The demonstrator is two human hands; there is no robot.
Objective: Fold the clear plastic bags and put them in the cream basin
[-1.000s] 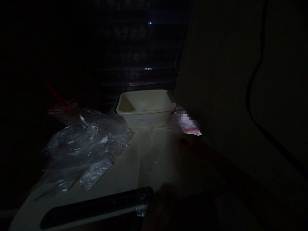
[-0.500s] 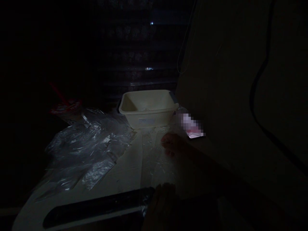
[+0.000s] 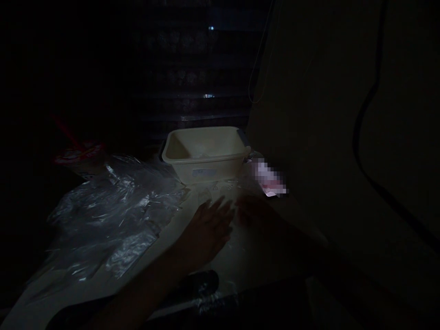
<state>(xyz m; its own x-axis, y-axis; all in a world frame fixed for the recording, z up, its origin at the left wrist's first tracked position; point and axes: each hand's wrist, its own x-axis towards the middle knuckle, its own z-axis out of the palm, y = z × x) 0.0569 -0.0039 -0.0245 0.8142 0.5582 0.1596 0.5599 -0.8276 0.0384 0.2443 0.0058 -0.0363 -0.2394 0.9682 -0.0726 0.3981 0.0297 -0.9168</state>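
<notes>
My left hand [image 3: 211, 224] reaches over the white table with its fingers spread and pointing away from me. Under it lies a clear plastic sheet or bag [image 3: 205, 195], mostly hidden by the hand. Close by on the right, my right hand [image 3: 252, 210] is dark and smeared, so its fingers do not show clearly. A cream plastic basin [image 3: 209, 167] with a pale label stands just beyond both hands. To the left lies a loose pile of shiny clear plastic bags [image 3: 117, 211].
The room is very dark. At the far left stands a cup [image 3: 84, 160] with a red straw. A lit, blurred-out phone-like screen [image 3: 270, 179] lies right of the basin. A long black strip [image 3: 206, 282] runs along the table's near edge. A wall with a dark cable rises at right.
My left hand has moved forward from the near edge to beside the right hand, and its fingers are now spread. The right hand stays at about the same place. The view has shifted slightly.
</notes>
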